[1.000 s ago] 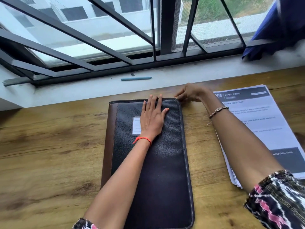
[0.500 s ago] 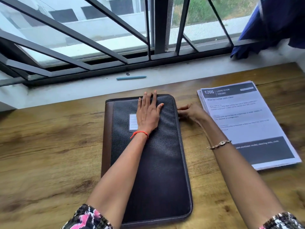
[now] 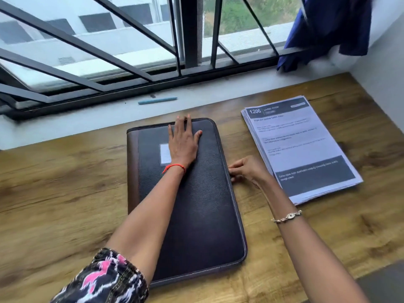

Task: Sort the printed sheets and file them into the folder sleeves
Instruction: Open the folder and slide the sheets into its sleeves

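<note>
Black leather zip folder (image 3: 196, 215): my left hand (image 3: 183, 145) presses flat; right hand (image 3: 247, 171) pinches its edge, now down at 3 o'clock, likely unzipping.

pen (image 3: 157, 101): blue, lying on windowsill (image 3: 65, 125) | blue cloth (image 3: 328, 29): draped at window's right | wooden table (image 3: 54, 193) | window bars (image 3: 190, 31)

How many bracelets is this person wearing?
2. A red thread on the left wrist, above the folder; a gold chain on the right wrist, over the table. Sleeves may hide more.
</note>
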`<control>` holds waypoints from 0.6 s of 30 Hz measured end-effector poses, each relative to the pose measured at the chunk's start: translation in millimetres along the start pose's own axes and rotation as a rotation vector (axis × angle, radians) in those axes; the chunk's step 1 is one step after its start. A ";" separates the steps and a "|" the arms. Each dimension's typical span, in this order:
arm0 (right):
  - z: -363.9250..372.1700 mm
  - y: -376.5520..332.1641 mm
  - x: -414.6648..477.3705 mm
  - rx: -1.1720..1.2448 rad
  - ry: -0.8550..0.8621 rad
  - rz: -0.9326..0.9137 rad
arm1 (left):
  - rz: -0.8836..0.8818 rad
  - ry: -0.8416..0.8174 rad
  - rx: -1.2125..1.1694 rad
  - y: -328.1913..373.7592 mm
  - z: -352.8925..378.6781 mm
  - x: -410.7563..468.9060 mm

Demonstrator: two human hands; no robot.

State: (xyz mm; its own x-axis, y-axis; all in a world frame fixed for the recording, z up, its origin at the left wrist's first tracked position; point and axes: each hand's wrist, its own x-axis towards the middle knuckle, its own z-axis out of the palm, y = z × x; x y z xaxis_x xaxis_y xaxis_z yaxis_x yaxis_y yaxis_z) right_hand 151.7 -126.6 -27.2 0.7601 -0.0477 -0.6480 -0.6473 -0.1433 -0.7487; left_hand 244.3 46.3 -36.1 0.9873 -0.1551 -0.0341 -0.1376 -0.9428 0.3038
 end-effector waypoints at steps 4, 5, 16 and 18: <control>5.0 2.5 -10.7 0.020 0.029 -0.015 | 0.071 -0.028 0.008 4.2 2.1 -28.3; 5.5 2.2 -10.9 0.019 0.030 -0.016 | 0.096 -0.050 0.028 6.2 3.6 -37.8; 9.2 1.4 -16.6 0.005 0.007 -0.037 | 0.283 -0.043 0.113 13.9 21.0 -124.2; 9.6 3.3 -16.9 -0.003 0.019 -0.039 | 0.271 -0.069 0.143 15.0 19.5 -124.3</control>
State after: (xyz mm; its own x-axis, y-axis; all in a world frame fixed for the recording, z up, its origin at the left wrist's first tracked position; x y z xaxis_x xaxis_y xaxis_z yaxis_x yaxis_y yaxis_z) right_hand 136.2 -116.8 -20.0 0.7856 -0.0611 -0.6157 -0.6171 -0.1486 -0.7727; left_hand 117.9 45.7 -45.9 0.9062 -0.4214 -0.0357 -0.4095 -0.8955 0.1742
